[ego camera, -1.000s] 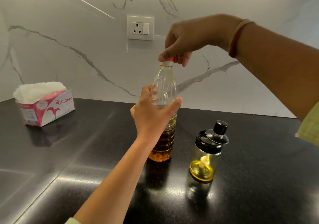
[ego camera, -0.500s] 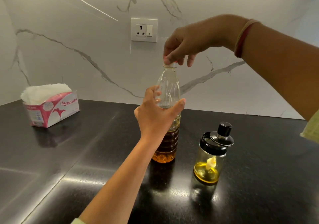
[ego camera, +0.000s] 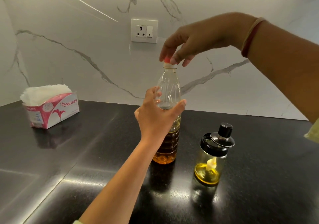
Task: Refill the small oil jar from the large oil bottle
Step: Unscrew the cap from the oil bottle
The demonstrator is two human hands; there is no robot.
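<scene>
Left hand (ego camera: pixel 155 118) comes in from the near edge and is wrapped around the large oil bottle (ego camera: pixel 170 85) at about mid height, thumb on 1 side and fingers curled round the other, keeping it upright on the black worktop (ego camera: pixel 86 154). Just beside it on the right stands the small oil jar (ego camera: pixel 209 168), not touching it, with only a shallow layer of yellow oil and a pale dipper thing inside. Its black lid (ego camera: pixel 219 140) sits tilted, so it looks ajar already. Up top, the right hand (ego camera: pixel 195 40) reaches over and pinches the red cap (ego camera: pixel 167 60) between thumb and fingertips, other fingers loosely fanned out. What changed over the last second: that grip has worked its way round the cap (the red bit was hidden half a second ago and shows again now), while bottle and jar haven't budged. Reads to me like an unscrewing twist in progress. The cap is still right at the neck, and I honestly can't tell if it's free of the thread yet. So no pouring so far, we're still at the opening step, and the bottle is around half full of dark amber oil. Further back there's a pink tissue box (ego camera: pixel 53 110) on the left, then a wall socket (ego camera: pixel 144 30).
</scene>
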